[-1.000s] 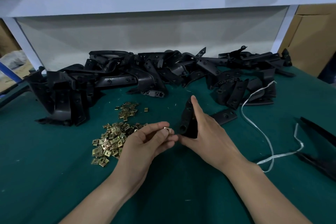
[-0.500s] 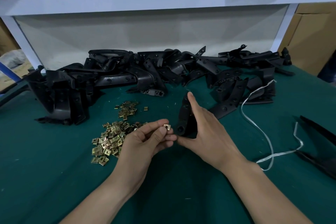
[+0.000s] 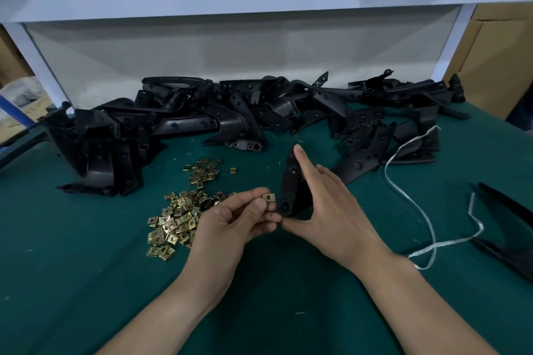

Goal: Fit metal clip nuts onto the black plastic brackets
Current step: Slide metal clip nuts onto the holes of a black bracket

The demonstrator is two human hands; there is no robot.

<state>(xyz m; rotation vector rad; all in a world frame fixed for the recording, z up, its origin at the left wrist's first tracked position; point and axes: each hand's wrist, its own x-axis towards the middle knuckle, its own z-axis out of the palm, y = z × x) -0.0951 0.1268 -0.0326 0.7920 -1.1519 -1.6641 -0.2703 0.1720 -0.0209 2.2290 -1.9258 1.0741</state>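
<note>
Far to the left of the held bracket, a stack of black brackets stands on the green table cover. Nearer, but still to the left of the held bracket, lies a pile of clip nuts, brass in colour. A smaller group of clip nuts lies just behind the pile.

The left hand is just to the left of the held bracket, over the edge of the pile. Its thumb and forefinger pinch one clip nut, and the other fingers are curled below. This clip nut is just beside the lower end of the held bracket, near the round hole there. I cannot tell if the two touch.

The held bracket stands upright, a little tilted, above the cover. The right hand grasps it from the right side. The thumb goes under the lower end, and the forefinger lies straight along the upper part up to the tip.

Behind the held bracket, a long heap of brackets stretches along the white back panel. To the right of the held bracket a flat bracket lies on the cover. After it a white strap runs in loops. Far to the right lie long black parts.
</note>
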